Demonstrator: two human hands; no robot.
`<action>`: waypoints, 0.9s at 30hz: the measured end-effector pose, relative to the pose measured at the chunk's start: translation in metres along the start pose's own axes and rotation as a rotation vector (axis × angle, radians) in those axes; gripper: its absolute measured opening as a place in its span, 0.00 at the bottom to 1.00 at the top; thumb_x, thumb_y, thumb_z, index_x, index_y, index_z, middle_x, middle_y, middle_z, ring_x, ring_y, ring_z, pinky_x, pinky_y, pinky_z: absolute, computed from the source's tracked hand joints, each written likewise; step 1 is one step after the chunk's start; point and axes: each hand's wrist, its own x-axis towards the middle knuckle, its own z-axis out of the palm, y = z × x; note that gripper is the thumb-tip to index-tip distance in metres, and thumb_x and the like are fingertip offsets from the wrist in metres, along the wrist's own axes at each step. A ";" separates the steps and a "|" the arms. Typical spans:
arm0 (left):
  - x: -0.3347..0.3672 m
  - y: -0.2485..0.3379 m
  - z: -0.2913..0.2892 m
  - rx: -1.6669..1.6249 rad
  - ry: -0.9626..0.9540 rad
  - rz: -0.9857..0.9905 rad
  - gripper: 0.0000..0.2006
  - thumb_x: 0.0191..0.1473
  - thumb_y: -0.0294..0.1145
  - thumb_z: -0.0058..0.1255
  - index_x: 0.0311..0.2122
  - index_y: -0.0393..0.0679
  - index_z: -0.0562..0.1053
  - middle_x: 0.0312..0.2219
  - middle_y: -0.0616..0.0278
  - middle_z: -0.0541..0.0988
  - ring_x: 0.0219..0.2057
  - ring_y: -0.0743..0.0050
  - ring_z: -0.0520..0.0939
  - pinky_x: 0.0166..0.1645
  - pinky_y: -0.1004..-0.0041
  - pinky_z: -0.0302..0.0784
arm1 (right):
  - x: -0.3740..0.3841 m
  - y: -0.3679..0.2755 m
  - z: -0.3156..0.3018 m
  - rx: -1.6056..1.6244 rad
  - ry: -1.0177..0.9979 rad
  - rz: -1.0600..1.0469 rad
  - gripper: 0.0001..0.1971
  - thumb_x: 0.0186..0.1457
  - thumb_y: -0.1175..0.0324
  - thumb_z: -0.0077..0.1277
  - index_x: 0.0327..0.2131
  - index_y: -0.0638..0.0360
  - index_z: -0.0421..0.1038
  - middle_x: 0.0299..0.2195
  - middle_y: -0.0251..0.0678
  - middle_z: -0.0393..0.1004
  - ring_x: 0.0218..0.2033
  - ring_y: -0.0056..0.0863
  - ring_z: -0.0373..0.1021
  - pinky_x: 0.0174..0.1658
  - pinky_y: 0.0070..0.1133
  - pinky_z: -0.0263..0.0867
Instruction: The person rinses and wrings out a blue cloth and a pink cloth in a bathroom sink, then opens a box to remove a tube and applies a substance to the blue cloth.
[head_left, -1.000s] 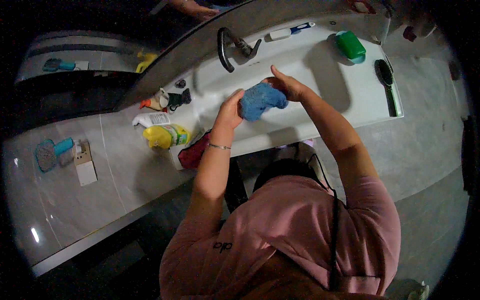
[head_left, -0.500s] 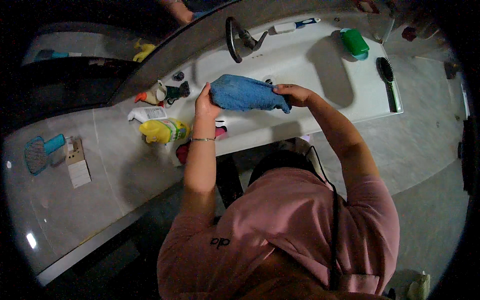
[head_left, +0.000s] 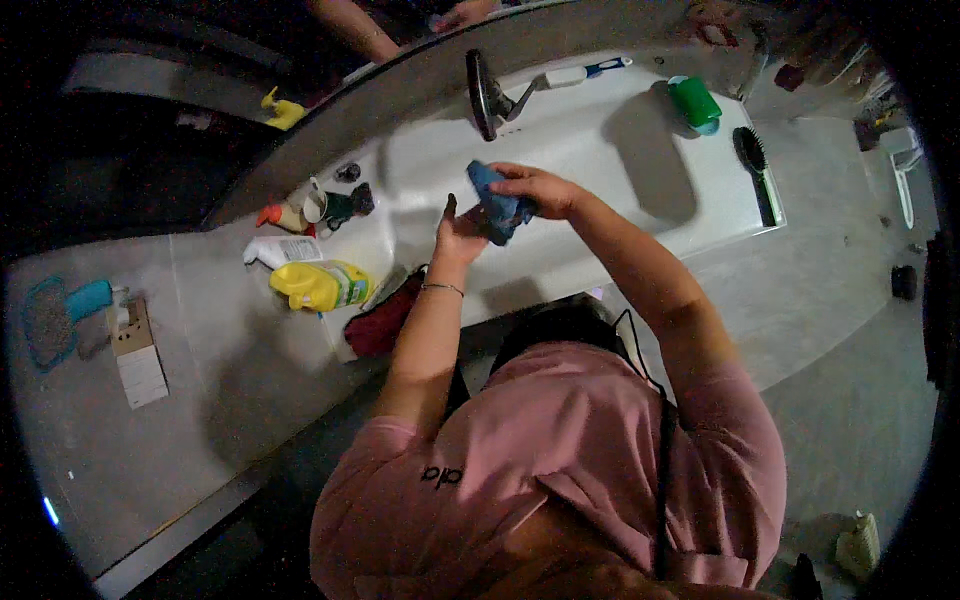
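A blue cloth point(head_left: 492, 200), folded into a small bunch, is held above the white sink basin point(head_left: 430, 175). My right hand point(head_left: 540, 190) grips it from the right, fingers closed round its upper part. My left hand point(head_left: 462, 238) is at the cloth's lower left, its thumb stretched away from the fabric. Its other fingers are partly hidden at the cloth, so how firmly they touch it does not show. The dark faucet point(head_left: 482, 97) rises from the basin's back edge, beyond both hands.
Left of the basin lie a yellow bottle point(head_left: 318, 286), a white bottle point(head_left: 283, 250) and a dark red cloth point(head_left: 382, 318). A blue-and-white brush point(head_left: 585, 73), green soap point(head_left: 695, 101) and a black hairbrush point(head_left: 750, 150) rest along the far and right edges. A cardboard box point(head_left: 138, 345) lies farther left.
The blue cloth, stretched between both hands before, is now bunched up mainly in my right hand. My right hand has moved left, and my left hand's thumb is now off the cloth.
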 end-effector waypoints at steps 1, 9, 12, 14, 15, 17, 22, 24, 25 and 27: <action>-0.009 -0.001 0.001 -0.023 -0.156 -0.077 0.35 0.52 0.60 0.35 0.55 0.40 0.58 0.51 0.47 0.66 0.52 0.47 0.65 0.57 0.47 0.55 | 0.006 0.000 0.011 0.017 -0.126 0.012 0.29 0.51 0.64 0.53 0.54 0.61 0.56 0.44 0.36 0.68 0.43 0.25 0.66 0.48 0.22 0.63; 0.028 0.018 0.016 0.172 -0.116 0.097 0.31 0.53 0.58 0.37 0.54 0.45 0.61 0.50 0.50 0.67 0.50 0.45 0.68 0.50 0.38 0.61 | 0.081 -0.068 -0.067 -1.313 0.586 -0.406 0.15 0.52 0.63 0.46 0.41 0.60 0.68 0.42 0.48 0.69 0.41 0.48 0.66 0.43 0.35 0.63; 0.072 0.014 0.031 0.227 -0.144 0.097 0.29 0.55 0.56 0.35 0.54 0.44 0.61 0.49 0.50 0.69 0.48 0.46 0.70 0.50 0.40 0.63 | 0.106 -0.098 -0.139 -1.629 0.725 -0.914 0.16 0.50 0.65 0.47 0.44 0.59 0.66 0.44 0.47 0.67 0.45 0.48 0.64 0.43 0.35 0.64; 0.083 0.014 0.031 0.201 -0.189 0.059 0.26 0.56 0.53 0.37 0.52 0.43 0.63 0.49 0.51 0.69 0.48 0.48 0.70 0.50 0.46 0.65 | 0.111 -0.101 -0.158 -1.913 0.637 -0.918 0.15 0.50 0.64 0.47 0.41 0.60 0.68 0.39 0.46 0.69 0.47 0.46 0.62 0.44 0.34 0.65; 0.091 0.010 0.034 0.200 -0.187 0.057 0.26 0.56 0.53 0.37 0.52 0.43 0.63 0.49 0.51 0.69 0.48 0.48 0.70 0.50 0.46 0.65 | 0.108 -0.101 -0.169 -1.912 0.637 -0.914 0.15 0.50 0.64 0.47 0.41 0.60 0.68 0.39 0.46 0.69 0.47 0.46 0.62 0.44 0.34 0.65; 0.095 0.017 0.025 0.149 -0.071 0.134 0.27 0.55 0.54 0.37 0.52 0.44 0.63 0.48 0.53 0.69 0.48 0.52 0.70 0.51 0.51 0.65 | 0.110 -0.096 -0.144 -1.738 0.512 -0.379 0.13 0.50 0.64 0.46 0.37 0.60 0.70 0.37 0.45 0.70 0.46 0.45 0.63 0.44 0.34 0.65; 0.128 0.020 0.040 0.169 -0.153 0.294 0.27 0.56 0.57 0.32 0.51 0.45 0.64 0.48 0.56 0.70 0.48 0.57 0.71 0.52 0.57 0.65 | 0.096 -0.080 -0.145 -1.536 0.662 -0.641 0.10 0.48 0.69 0.46 0.35 0.60 0.70 0.36 0.45 0.70 0.42 0.45 0.65 0.44 0.34 0.63; 0.140 0.021 0.043 0.146 -0.132 0.303 0.27 0.56 0.57 0.30 0.51 0.46 0.65 0.47 0.57 0.71 0.48 0.58 0.71 0.53 0.58 0.65 | 0.092 -0.070 -0.140 -1.397 0.696 -0.797 0.10 0.47 0.71 0.46 0.36 0.60 0.70 0.37 0.46 0.70 0.42 0.45 0.65 0.44 0.33 0.62; 0.144 0.021 0.045 0.137 -0.167 0.315 0.28 0.57 0.57 0.26 0.52 0.46 0.63 0.48 0.57 0.70 0.49 0.57 0.70 0.54 0.58 0.63 | 0.089 -0.063 -0.136 -1.250 0.725 -0.946 0.11 0.46 0.74 0.47 0.36 0.60 0.69 0.37 0.46 0.69 0.42 0.46 0.64 0.45 0.32 0.61; 0.156 0.017 0.056 0.131 -0.207 0.314 0.28 0.58 0.56 0.22 0.53 0.46 0.62 0.49 0.56 0.69 0.51 0.56 0.69 0.55 0.58 0.62 | 0.088 -0.034 -0.144 -0.961 0.785 -0.762 0.11 0.51 0.69 0.48 0.38 0.62 0.66 0.38 0.45 0.69 0.42 0.42 0.65 0.45 0.30 0.61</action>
